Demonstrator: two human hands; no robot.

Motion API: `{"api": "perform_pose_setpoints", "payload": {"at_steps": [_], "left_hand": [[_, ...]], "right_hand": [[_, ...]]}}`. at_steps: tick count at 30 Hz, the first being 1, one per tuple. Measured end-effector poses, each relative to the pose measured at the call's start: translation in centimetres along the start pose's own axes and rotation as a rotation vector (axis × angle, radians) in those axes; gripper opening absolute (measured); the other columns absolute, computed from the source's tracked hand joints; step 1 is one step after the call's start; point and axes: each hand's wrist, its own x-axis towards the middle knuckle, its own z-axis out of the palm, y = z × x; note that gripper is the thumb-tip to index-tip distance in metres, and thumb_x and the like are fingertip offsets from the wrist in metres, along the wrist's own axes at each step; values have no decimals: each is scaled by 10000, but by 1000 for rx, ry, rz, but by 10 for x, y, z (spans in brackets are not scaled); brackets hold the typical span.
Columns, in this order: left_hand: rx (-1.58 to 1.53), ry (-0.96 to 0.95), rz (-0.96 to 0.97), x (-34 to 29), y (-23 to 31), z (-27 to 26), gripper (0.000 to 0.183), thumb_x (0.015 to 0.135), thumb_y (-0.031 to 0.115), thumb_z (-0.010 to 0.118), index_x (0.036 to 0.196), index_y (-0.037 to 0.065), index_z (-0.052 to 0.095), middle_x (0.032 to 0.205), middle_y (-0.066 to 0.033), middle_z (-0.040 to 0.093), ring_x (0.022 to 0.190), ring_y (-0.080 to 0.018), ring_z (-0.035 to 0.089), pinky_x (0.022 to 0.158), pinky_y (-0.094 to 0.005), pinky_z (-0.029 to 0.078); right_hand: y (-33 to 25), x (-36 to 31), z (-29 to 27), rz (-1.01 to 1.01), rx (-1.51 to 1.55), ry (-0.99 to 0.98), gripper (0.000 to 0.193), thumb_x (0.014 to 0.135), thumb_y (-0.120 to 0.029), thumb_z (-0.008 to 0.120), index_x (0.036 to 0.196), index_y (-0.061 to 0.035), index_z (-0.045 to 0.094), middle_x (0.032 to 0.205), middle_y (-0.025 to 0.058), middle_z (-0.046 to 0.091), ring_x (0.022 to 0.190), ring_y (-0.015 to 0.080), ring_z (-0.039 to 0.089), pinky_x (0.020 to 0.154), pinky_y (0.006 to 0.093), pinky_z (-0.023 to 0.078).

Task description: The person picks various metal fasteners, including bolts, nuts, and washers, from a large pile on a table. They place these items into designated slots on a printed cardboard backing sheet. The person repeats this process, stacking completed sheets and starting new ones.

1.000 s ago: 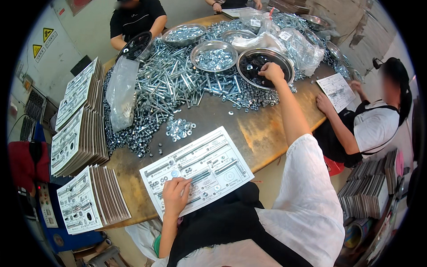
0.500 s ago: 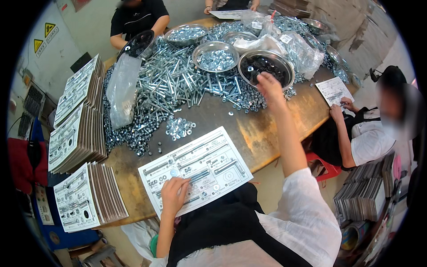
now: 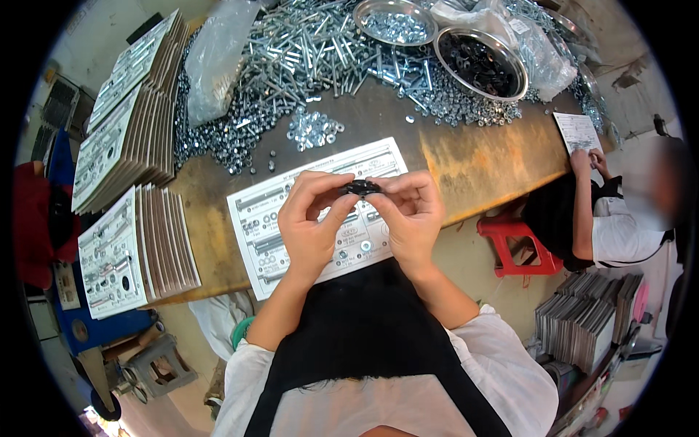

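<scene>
Over a printed card [image 3: 382,162], I hold a small bunch of thin black disc-like parts [image 3: 362,189] by its two ends. My left hand [image 3: 312,226] pinches the left end between thumb and fingers. The right end is gripped the same way by my right hand [image 3: 411,218]. My fingertips cover part of the bunch, so its exact kind is hard to make out. The card shows pictures of bolts, nuts and washers and lies tilted at the table's front edge. A few shiny metal pieces show on it below my hands.
Stacks of similar cards [image 3: 109,244] stand along the left. Piles of bolts [image 3: 309,54], nuts [image 3: 226,135] and loose washers [image 3: 314,130] cover the far table [image 3: 466,156]. A steel bowl [image 3: 525,79] holds black parts. A co-worker [image 3: 619,226] sits at right, behind a red stool [image 3: 510,237].
My right hand has come back from the bowl of black parts to above the card. My left hand has lifted off the card, and both now hold black parts. The view has tilted down.
</scene>
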Motion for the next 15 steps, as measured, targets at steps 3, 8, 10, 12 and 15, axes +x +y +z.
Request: {"api": "perform_pose_setpoints", "payload": {"at_steps": [3,8,10,12,15], "left_hand": [[222,96,247,-9,3,4,262,787,-87,742,1034,-24,681,1005,-112,635,883,-169,664,766,-262,571],[112,83,288,-16,1,-6,245,758,-90,764,970,-27,657,985,-115,648,863,-164,653,753,-266,569],[-33,102,168,-18,2,-2,242,768,-95,754,973,-23,648,969,-110,651,875,-158,649,740,-258,563],[-129,61,47,-16,-2,-3,228,827,-68,722,1024,-34,612,963,-101,650,847,-141,649,736,-251,558],[-300,24,-191,-12,-8,-1,222,885,-20,689,1074,-55,579,978,-96,650,793,-124,653,726,-249,558]], "right_hand": [[7,-6,7,-162,-37,31,280,792,149,720,954,8,540,955,144,666,994,255,697,840,303,581],[2,-8,15,-161,93,-17,298,796,133,726,967,-5,524,959,154,666,966,237,696,828,297,582],[5,-6,13,-54,171,-28,292,805,116,729,962,-10,517,960,151,666,963,223,692,827,300,578],[11,-2,8,147,342,-39,237,866,8,720,976,-39,516,983,122,669,916,175,681,814,283,562],[22,5,-7,402,606,-86,204,925,-92,684,1063,-71,536,1031,84,673,865,138,674,797,260,558]]}}
